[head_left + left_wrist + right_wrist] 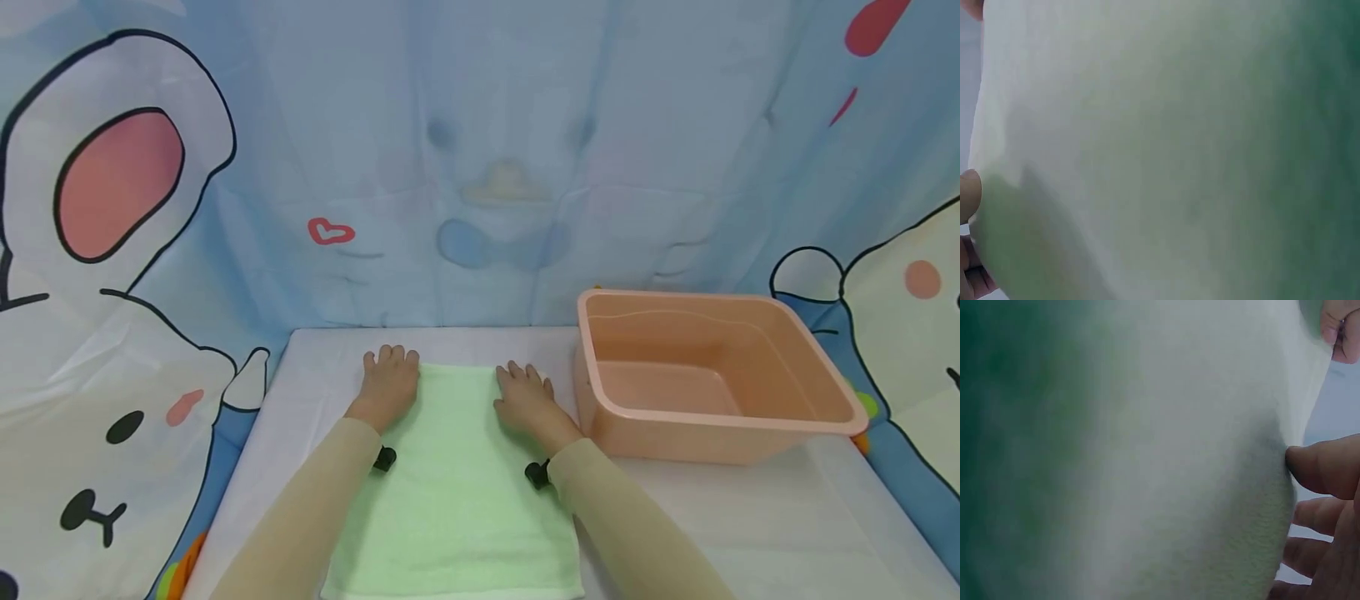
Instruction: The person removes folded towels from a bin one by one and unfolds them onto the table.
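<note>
A light green towel (pixel 459 500) extends from its far edge toward the near side of the table. My left hand (pixel 388 387) pinches its far left corner. In the left wrist view the thumb (pixel 969 195) presses on the towel (pixel 1147 150) edge, and curled fingers show below it. At the far right corner my right hand (pixel 527 404) grips the same edge. The right wrist view has that thumb (pixel 1329 467) on the cloth's edge, the other fingers behind it. Most of both wrist views is filled by the green cloth.
A peach plastic basin (pixel 727 437) stands to the right, close beside my right hand. The table has a white cover (pixel 750 517). Behind it hangs a blue curtain (pixel 495 108) printed with cartoon animals. Small black wrist cameras (pixel 385 459) sit at both cuffs.
</note>
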A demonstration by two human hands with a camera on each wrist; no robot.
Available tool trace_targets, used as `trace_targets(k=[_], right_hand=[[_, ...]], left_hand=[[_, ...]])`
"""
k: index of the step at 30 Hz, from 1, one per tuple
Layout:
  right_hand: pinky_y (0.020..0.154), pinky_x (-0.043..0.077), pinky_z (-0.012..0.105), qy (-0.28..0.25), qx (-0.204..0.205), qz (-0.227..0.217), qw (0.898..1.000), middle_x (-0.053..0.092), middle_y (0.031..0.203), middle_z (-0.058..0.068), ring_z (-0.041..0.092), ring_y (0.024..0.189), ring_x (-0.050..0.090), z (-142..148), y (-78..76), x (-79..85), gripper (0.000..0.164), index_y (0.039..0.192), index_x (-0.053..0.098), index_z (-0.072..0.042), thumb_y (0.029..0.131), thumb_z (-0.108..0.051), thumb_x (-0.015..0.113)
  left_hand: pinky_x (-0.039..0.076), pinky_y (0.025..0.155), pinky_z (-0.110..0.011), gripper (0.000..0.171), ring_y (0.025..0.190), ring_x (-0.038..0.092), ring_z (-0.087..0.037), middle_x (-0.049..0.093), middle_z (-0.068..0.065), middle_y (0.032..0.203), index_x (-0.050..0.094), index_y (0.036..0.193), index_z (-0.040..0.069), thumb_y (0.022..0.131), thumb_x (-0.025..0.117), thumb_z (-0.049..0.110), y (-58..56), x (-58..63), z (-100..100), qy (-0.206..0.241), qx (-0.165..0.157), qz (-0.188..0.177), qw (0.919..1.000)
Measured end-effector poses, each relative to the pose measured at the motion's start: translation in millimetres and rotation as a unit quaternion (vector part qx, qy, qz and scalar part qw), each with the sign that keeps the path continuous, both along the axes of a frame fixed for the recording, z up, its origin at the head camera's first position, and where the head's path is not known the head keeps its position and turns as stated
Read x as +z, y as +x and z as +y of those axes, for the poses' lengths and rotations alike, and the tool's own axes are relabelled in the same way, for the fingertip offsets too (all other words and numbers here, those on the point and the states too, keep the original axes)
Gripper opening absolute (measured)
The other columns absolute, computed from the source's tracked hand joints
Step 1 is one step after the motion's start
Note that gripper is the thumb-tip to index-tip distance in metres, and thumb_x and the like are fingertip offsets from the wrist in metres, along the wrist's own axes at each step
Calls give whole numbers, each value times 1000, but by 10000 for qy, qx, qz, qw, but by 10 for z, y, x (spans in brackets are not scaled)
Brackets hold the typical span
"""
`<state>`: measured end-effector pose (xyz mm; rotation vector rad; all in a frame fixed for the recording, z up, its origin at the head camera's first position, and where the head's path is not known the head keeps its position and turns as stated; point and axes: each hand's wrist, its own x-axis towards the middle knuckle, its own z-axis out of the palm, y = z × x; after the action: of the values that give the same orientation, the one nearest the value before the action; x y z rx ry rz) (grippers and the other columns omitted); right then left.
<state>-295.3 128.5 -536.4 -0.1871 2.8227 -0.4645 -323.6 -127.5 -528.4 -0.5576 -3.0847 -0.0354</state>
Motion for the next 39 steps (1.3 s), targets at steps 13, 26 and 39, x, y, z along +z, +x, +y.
trace_targets(k=[13,26,39], right_hand=[[80,37,51,445,-391,924,9940,50,112,19,41,106,43,13,-114,-33,11,113,62,-7,108,-10,52],[89,40,58,441,-955,868,9906,51,114,21,43,111,44,9,-281,-105,15,104,57,-3,101,-17,63],[93,43,59,367,-1499,992,9830,55,116,26,46,114,48,77,-295,-140,16,117,55,2,108,-9,46]], left_hand=[[34,110,-66,25,121,44,-39,60,-18,122,60,119,3,117,37,10,-70,-2,-235,-389,310,-62,9987],[35,107,-64,27,118,43,-37,60,-19,120,61,119,2,117,36,10,-68,11,-234,-218,477,-117,9986],[35,102,-60,30,116,42,-37,55,-19,116,60,122,1,117,32,11,-124,-67,-249,-26,720,-294,9970]])
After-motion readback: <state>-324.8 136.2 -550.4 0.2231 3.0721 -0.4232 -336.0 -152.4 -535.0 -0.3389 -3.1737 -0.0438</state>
